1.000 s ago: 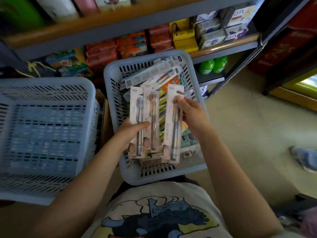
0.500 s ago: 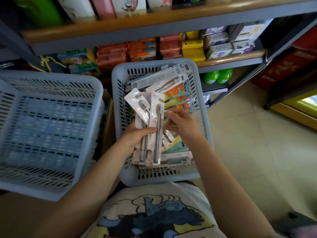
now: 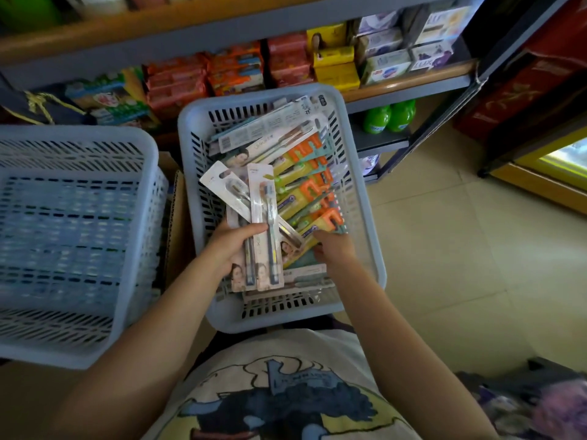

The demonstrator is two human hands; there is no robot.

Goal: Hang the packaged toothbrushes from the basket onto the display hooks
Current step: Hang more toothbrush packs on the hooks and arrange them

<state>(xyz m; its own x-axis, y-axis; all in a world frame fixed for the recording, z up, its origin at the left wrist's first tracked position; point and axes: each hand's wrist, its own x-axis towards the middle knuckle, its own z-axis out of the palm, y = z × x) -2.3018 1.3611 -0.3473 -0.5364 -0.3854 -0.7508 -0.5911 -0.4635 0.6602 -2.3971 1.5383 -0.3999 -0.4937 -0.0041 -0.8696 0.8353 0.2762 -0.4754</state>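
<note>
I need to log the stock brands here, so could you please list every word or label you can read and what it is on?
"LUX": purple-and-white soap box on the shelf, just legible.
Toothbrush packs held in the left hand: lettering too small to read.
Toothbrush packs in the basket: barcode and print blurred.
Orange packets, yellow boxes, green bottles: labels unreadable.

Left hand grips a fan of white toothbrush packs over the basket. Right hand reaches into the loose packs inside. Second basket sits left, shelves behind.
</note>
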